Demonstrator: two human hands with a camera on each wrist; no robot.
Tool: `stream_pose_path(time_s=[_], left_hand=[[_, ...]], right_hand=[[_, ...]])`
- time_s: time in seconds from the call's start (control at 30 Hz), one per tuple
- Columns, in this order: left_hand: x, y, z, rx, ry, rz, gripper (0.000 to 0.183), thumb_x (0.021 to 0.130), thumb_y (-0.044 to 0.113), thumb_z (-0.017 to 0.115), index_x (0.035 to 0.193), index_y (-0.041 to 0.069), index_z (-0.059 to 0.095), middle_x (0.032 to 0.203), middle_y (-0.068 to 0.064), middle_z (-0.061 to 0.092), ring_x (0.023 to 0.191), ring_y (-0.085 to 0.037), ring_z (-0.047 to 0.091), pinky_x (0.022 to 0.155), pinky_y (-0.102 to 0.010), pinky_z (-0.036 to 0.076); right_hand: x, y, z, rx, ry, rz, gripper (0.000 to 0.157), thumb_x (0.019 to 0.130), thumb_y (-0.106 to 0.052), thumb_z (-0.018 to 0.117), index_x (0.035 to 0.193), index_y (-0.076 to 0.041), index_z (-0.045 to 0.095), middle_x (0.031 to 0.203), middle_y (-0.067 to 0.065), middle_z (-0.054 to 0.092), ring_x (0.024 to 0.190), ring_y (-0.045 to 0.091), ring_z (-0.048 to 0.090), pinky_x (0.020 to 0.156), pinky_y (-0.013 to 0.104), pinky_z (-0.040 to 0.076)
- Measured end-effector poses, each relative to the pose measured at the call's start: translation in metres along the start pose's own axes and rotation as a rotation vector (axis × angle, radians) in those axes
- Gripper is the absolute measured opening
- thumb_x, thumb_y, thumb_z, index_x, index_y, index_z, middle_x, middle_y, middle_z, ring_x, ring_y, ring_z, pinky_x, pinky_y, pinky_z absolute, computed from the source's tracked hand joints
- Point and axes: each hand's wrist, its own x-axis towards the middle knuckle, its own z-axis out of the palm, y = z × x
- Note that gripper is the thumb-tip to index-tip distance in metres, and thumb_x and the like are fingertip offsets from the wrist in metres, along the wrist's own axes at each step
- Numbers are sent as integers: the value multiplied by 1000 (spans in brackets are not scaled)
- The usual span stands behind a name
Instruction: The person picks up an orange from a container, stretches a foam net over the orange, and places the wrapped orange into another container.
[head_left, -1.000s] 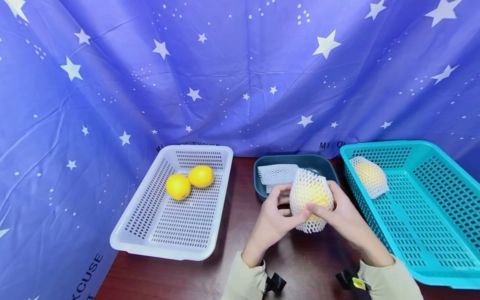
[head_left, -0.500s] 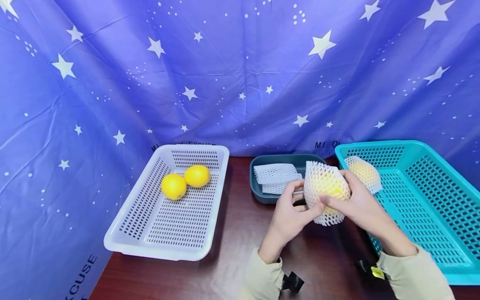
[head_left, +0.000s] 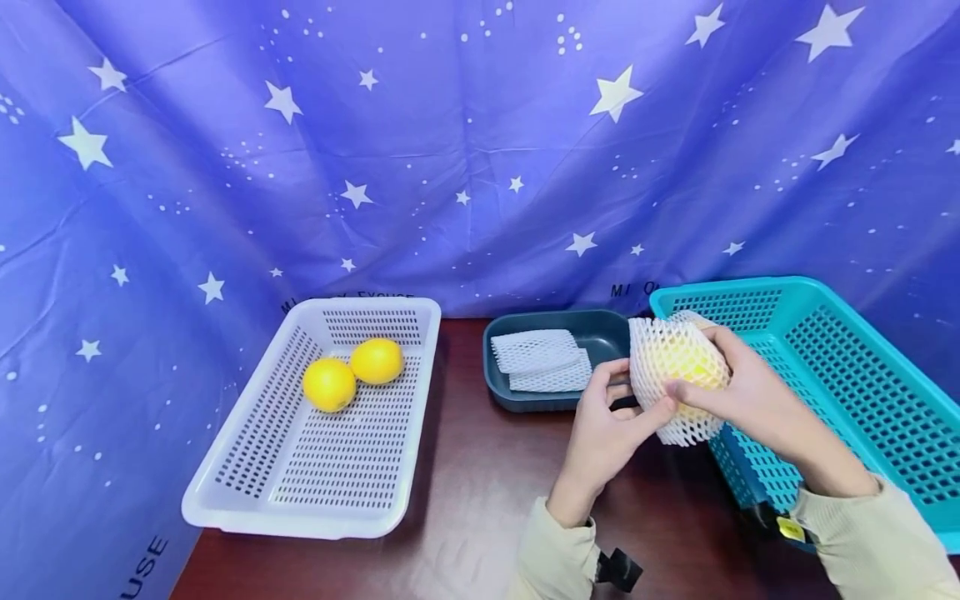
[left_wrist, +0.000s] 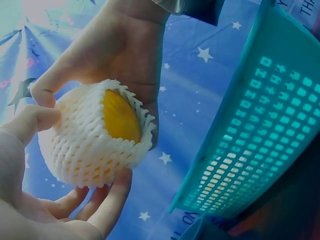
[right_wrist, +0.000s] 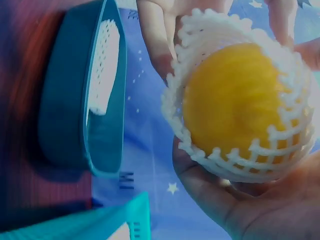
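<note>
In the head view I hold the yellow fruit, sleeved in its foam net, between the dark tray and the teal basket; my left hand and right hand curl round it from opposite sides, thumbs close together on the near face. Shared support like this suits a round thing that could roll, I'd say. In the left wrist view both thumbs rest on the mesh while my left fingers bear from the other side; pressing gently should spare the foam. In the right wrist view the net's mouth gapes and one edge stands off the fruit, so I'd ease the rim evenly all round rather than tug one strand, keeping a palm beneath.
</note>
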Motion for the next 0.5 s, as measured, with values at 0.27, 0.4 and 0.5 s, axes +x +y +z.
stream_pose_path(time_s=[0.27,0.4,0.5], left_hand=[[5,-8,8,2,-2,-46,46,84,18,77,126,19,58,107,14,62,97,0,62,80,-18,53],[5,-16,13,3,-22,-65,44,83,18,78,122,21,59,103,14,63,96,-1,62,80,-19,53],[5,-23,17,38,-45,-76,45,83,17,79,122,21,58,104,13,63,96,-1,63,81,-18,53]], right_hand=[[2,11,-9,-107,38,35,70,90,-32,70,135,8,34,108,22,55,74,11,54,54,30,50],[1,16,-16,-140,56,38,70,90,-33,70,133,9,34,105,22,53,71,11,53,53,29,48],[2,18,-22,-149,69,44,69,91,-35,70,132,9,34,106,23,53,72,12,54,53,30,48]])
